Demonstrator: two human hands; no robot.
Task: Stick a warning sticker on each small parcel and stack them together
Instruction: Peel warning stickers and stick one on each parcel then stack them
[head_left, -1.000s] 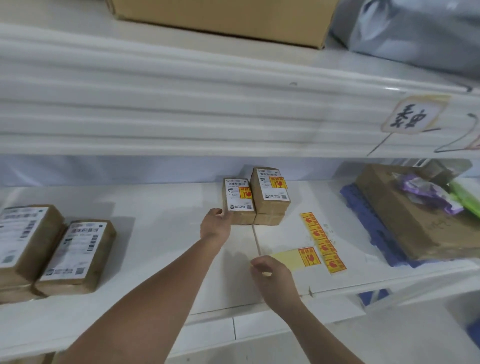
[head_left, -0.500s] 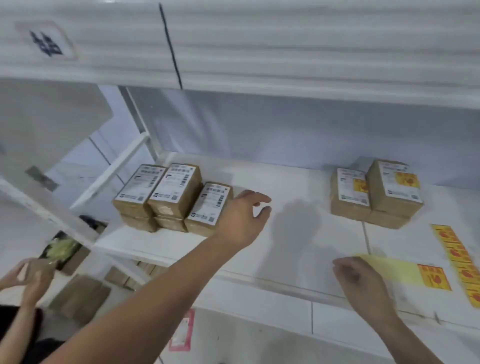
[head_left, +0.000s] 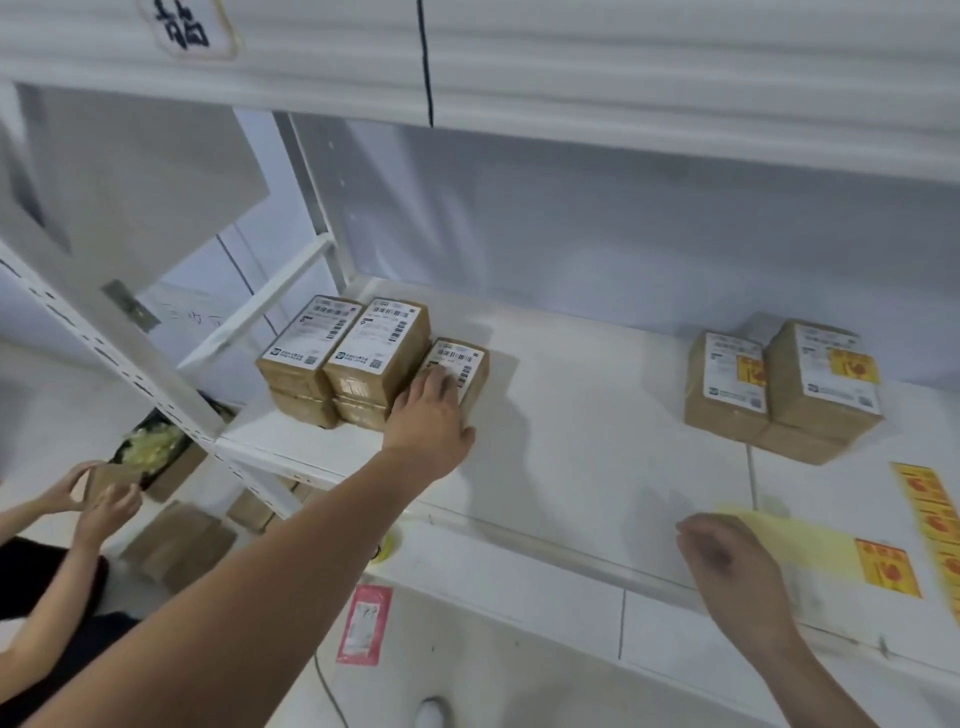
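**Getting the next parcel to sticker**

The left hand (head_left: 428, 415) lies on a small brown parcel (head_left: 470, 361) at the left end of the shelf (head_left: 597, 426). Its fingers are spread flat on the top. That parcel touches a pile of plain parcels (head_left: 343, 358) and has no warning sticker. Well apart to the right sit the stickered parcels (head_left: 779, 384).

The right hand (head_left: 727, 561) is curled at the end of a yellow strip (head_left: 810, 543) with one sticker (head_left: 885, 569) on it. It is blurry, so I cannot tell if it pinches the strip.

Next, I think, the left hand must grip the parcel and bring it over to the sticker.
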